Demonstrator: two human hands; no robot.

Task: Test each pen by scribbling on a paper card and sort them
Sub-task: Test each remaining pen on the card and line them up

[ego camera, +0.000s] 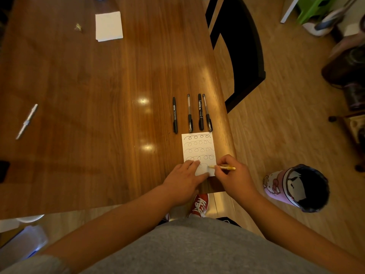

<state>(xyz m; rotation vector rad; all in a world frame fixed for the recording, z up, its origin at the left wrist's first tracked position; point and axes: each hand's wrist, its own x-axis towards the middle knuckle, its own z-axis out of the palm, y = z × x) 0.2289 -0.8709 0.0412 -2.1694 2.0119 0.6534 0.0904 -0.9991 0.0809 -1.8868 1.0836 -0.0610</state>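
Yellow pen (223, 167) is pinched in the right hand (235, 179) fingers, tip on the paper card (198, 144). Left hand (182, 183) presses the card, fingers straight.

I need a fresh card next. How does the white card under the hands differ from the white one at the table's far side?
The near card bears rows of looped scribbles; the far card looks blank. The left hand presses the near card flat and the yellow pen in the right hand touches it; the far card lies untouched. Both are white and rest on the wooden table.
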